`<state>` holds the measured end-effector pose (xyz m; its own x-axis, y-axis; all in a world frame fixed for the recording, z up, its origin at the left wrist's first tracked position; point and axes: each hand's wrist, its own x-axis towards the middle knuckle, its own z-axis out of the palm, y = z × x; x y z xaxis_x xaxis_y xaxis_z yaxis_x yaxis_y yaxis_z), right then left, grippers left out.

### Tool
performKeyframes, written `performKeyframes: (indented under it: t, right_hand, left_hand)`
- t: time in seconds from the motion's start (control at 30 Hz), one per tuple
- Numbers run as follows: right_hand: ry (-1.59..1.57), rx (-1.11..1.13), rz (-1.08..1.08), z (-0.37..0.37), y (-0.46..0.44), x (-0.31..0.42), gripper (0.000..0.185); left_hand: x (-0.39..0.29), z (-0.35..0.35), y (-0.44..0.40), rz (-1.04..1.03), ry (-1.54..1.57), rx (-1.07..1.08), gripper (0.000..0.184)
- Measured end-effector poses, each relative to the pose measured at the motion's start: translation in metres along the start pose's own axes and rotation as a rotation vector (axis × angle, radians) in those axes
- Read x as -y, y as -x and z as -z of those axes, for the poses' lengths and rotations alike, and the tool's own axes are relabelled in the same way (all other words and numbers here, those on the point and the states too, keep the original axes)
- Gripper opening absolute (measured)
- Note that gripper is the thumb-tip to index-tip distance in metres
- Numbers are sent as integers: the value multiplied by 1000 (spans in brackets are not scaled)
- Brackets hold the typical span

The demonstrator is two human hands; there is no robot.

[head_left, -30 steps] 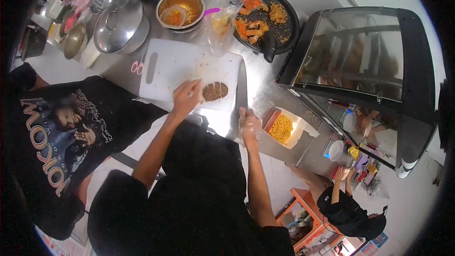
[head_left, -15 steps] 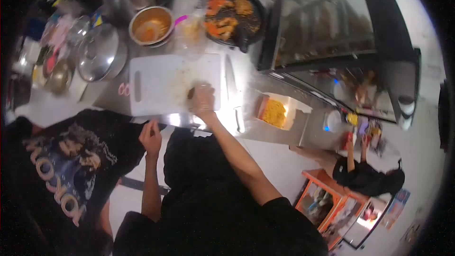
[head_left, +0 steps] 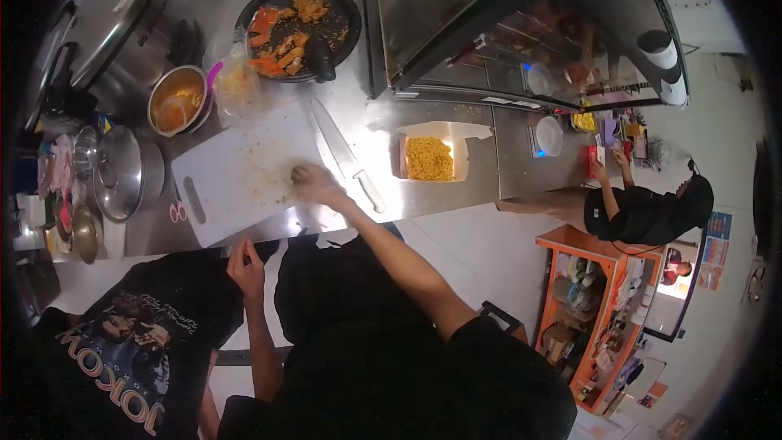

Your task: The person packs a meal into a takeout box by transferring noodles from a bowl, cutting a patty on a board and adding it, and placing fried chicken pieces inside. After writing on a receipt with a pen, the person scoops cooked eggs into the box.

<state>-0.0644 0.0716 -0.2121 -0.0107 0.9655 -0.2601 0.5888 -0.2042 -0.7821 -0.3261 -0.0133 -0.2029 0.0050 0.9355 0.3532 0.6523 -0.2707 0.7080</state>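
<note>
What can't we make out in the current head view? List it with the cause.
All head view:
- Food under the right hand on the cutting board: mostly hidden by the fingers; cuts unreadable.
- Whether the left hand pinches anything: too small.
- Scissors: only handles show; blades hidden at the board's edge.
- Contents of the pan under the lid: covered.
- Plastic bag contents: blurred by the plastic.

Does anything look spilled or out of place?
Small brown crumbs litter the white plastic cutting board, looking messy. The white-handled steel knife lies loose beside it, handle near the steel counter edge, which seems risky.
</note>
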Motion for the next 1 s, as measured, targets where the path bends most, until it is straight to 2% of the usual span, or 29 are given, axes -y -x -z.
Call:
performKeyframes:
  t: [0.07,0.13,0.2,0.23,0.27,0.3,0.33,0.37,0.4,0.47,0.5,0.57,0.6,0.67,0.8,0.87,0.9,0.97,1.0]
  right_hand:
    - [-397,35,-72,36,39,-18,30]
    - [-542,-73,-229,71,75,-35,31]
    - [-218,-113,-251,113,93,-58,30]
    - [-416,-206,-298,130,104,-67,30]
    - [-611,-287,-348,144,114,-75,31]
    - [-609,-250,-336,152,115,-91,31]
    - [-514,-433,-207,157,112,-107,31]
    - [-424,-616,-77,160,111,-119,31]
    - [-431,-588,-63,170,112,-115,31]
    - [2,-406,-95,189,115,-109,29]
    - [-9,-401,-88,191,116,-115,29]
    - [99,-597,-11,193,130,-124,22]
    - [99,-591,-10,197,139,-126,22]
    - [-27,-595,-153,202,157,-126,17]
    - [-147,-647,-184,202,164,-123,13]
    - [11,-600,-65,200,148,-117,18]
    - [16,-609,-78,190,139,-121,18]
    - [504,-359,-51,177,111,-138,30]
    - [513,-366,-59,184,113,-136,30]
  left_hand:
    - [0,-9,7,-2,2,16,9]
    - [-13,-16,15,8,-5,22,9]
    - [-40,-24,16,-21,-27,13,9]
    - [-52,-29,20,-18,-43,5,9]
    - [-65,-36,27,70,7,12,8]
    - [-76,-42,34,166,54,6,6]
    - [-84,-47,38,89,4,-4,7]
    - [-94,-52,42,97,3,-15,7]
    - [-105,-58,45,98,7,-23,7]
    - [-127,-65,51,122,-21,-18,8]
    - [-135,-66,50,131,-31,13,8]
    - [-149,-66,52,120,-40,-7,8]
    - [-157,-69,54,109,-34,-34,9]
    - [-166,-72,57,136,-27,-38,9]
    - [-186,-95,42,49,50,80,9]
    - [-197,-110,30,-40,98,168,10]
    - [-208,-113,27,-43,107,181,10]
    - [-231,-126,9,-71,201,301,12]
    - [-236,-133,3,-75,214,305,12]
